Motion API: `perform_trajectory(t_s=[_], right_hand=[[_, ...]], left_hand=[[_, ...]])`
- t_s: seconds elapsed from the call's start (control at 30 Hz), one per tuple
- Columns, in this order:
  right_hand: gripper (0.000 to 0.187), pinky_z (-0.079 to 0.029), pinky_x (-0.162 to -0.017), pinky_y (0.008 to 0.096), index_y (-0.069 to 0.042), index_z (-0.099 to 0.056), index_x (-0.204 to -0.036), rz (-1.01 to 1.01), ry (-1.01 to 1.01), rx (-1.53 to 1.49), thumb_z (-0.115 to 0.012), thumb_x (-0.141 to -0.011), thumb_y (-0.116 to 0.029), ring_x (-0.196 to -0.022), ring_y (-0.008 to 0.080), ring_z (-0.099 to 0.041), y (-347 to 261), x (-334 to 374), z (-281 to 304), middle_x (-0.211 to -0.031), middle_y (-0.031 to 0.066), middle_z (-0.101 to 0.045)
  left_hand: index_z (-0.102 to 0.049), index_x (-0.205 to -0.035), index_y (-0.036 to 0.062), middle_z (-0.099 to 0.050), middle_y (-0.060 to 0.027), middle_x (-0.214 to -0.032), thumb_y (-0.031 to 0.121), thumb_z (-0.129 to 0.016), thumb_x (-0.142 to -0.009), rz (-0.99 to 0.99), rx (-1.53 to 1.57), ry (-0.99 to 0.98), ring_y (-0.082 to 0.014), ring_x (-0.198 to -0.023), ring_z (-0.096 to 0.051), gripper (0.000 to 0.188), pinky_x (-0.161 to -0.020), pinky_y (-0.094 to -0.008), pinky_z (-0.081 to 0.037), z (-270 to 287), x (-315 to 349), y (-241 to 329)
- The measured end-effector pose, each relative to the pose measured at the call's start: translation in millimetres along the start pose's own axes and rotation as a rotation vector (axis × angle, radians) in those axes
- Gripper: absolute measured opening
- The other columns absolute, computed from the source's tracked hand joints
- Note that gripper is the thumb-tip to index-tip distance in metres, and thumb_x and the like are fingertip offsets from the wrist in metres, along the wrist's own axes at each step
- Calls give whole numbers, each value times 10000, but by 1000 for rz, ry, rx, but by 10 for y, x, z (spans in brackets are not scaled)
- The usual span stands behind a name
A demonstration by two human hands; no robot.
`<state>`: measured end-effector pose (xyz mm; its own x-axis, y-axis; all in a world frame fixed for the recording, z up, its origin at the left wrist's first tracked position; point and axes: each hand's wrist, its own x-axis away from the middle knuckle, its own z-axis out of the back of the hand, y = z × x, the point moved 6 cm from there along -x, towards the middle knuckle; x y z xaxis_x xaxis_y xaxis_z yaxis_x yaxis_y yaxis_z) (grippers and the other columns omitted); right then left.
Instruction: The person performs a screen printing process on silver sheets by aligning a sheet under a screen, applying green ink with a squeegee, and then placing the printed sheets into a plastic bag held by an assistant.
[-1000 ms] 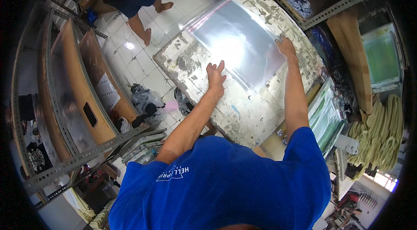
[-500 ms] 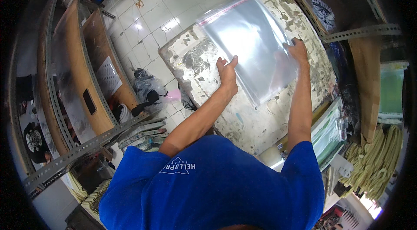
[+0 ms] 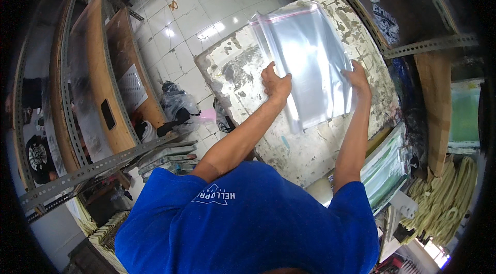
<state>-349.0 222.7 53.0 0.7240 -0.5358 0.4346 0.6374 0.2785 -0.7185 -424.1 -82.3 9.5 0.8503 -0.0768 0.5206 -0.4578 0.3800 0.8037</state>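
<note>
Since the earlier frame, we see the clear plastic [image 3: 316, 59] bowed up, our left hand [image 3: 277, 84] grasping its nine-o'clock edge, our right hand [image 3: 357, 80] its three-o'clock edge; it reaches the desk's [image 3: 235, 90] eleven-o'clock edge, leaving bare room at six.

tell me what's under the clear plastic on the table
Under the plastic is the table, its blotchy top showing on both sides. The part directly beneath is covered by the shiny layers, so whether anything else lies there cannot be seen.
</note>
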Motion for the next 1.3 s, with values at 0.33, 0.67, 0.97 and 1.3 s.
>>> perform_trajectory(t_s=[0.33,0.67,0.97,1.3], right_hand=[[455,-520,-884,350,65,-608,-1249,-130,27,-280,-742,-838,-75,-982,235,-670,1098,1469,-528,-1072,159,-716],[441,-516,-841,371,59,-632,-1165,-131,391,1,-733,-855,-239,-898,275,-677,931,1608,-357,-1006,185,-716],[249,-552,-777,473,-8,-701,-890,-106,507,576,-699,-781,-231,-854,398,-714,454,1348,-549,-920,238,-725],[219,-537,-733,476,33,-688,-904,-151,428,-253,-695,-878,-185,-793,407,-689,1130,1467,-199,-840,266,-700]], left_hand=[[-460,-1412,120,-484,-141,-1393,207,-779,-776,-118,-420,-43,-377,-1297,-441,717,-1030,-620,-356,122,48,86],[-410,-1394,-36,-580,-348,-1212,113,-724,-741,-305,-180,-112,-422,-1157,-601,739,-1000,-448,-489,-12,-120,20],[-672,-948,8,-730,-190,-862,80,-656,-784,-725,-1118,-122,-350,-828,-735,180,-757,-440,-583,-391,427,479],[-720,-925,-33,-707,-124,-739,140,-756,-828,-330,-133,-438,-186,-654,-666,201,-605,-361,-531,295,-303,311]])
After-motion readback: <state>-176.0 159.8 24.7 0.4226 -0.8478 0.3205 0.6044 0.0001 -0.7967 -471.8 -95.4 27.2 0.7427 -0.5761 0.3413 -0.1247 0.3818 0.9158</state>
